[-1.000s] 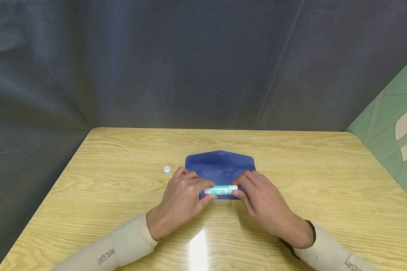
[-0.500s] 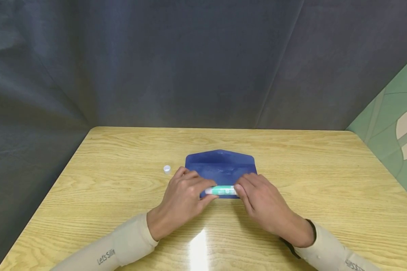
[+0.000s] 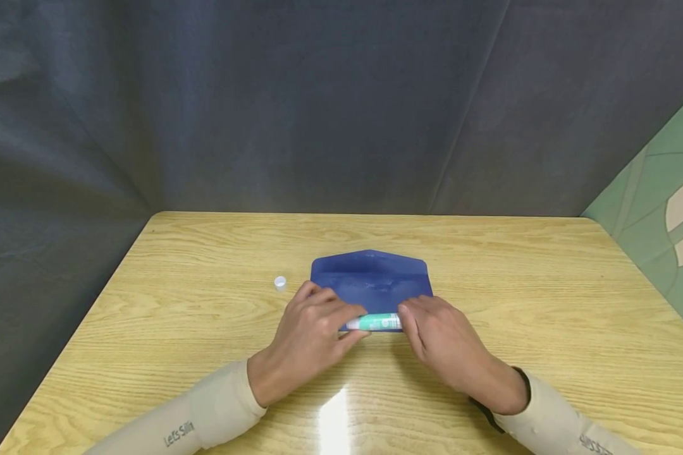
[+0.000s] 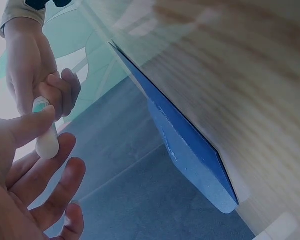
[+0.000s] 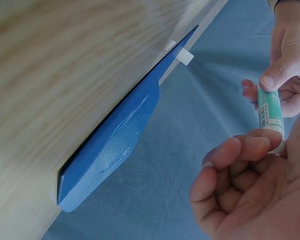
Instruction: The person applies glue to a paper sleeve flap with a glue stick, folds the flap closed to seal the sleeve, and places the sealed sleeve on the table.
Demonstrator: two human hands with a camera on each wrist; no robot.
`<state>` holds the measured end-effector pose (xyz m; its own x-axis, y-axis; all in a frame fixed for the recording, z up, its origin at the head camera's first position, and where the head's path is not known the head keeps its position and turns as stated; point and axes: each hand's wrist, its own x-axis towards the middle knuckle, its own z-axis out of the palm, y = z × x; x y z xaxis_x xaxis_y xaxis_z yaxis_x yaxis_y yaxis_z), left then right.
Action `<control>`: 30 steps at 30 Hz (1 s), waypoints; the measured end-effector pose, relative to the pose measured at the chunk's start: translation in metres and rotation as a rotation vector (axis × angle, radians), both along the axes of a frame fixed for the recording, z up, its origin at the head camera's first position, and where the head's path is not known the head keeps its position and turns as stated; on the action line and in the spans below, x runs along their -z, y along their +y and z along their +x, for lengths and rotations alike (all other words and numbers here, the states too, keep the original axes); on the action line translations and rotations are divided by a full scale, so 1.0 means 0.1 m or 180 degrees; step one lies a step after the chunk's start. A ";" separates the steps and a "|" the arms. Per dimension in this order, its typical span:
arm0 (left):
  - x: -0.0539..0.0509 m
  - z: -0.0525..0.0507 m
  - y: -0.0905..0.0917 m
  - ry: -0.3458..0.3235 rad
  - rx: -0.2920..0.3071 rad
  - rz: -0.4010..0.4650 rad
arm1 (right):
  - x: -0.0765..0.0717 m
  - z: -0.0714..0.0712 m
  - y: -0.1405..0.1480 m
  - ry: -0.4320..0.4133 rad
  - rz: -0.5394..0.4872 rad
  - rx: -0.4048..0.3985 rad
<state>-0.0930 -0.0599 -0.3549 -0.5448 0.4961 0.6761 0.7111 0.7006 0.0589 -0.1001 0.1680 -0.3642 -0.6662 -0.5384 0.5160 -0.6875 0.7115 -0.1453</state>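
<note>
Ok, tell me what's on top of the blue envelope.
Whitish streaks show on the blue envelope. The left hand and right hand hold the glue stick clear of it. In the head view, hands and stick hide parts of its near side.

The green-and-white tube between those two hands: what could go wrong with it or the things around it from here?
The tube is pinched by the left hand and right hand, clear of the blue envelope; a slip could drop it there.

The open flap bears pale streaks; if they are wet glue, a brushing hand might smear them.

The small white cap lies loose near the left hand and might get knocked away.
</note>
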 end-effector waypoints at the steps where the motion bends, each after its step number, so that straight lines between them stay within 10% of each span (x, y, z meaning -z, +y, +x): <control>1: 0.00 0.00 0.00 -0.0011 -0.0004 -0.0006 | 0.00 0.00 0.00 -0.0021 0.0004 0.0004; 16: 0.02 0.00 -0.01 -0.0263 -0.0032 -0.0107 | -0.05 0.04 0.02 -0.0366 -0.0322 -0.0276; 30: 0.02 0.01 0.01 0.0071 0.0695 -0.0116 | -0.05 0.06 -0.02 -0.0168 -0.0425 -0.0663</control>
<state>-0.0919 -0.0592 -0.3564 -0.4068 0.6250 0.6663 0.8470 0.5312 0.0189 -0.0945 0.1657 -0.3594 -0.5760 -0.5963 0.5592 -0.8062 0.5274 -0.2681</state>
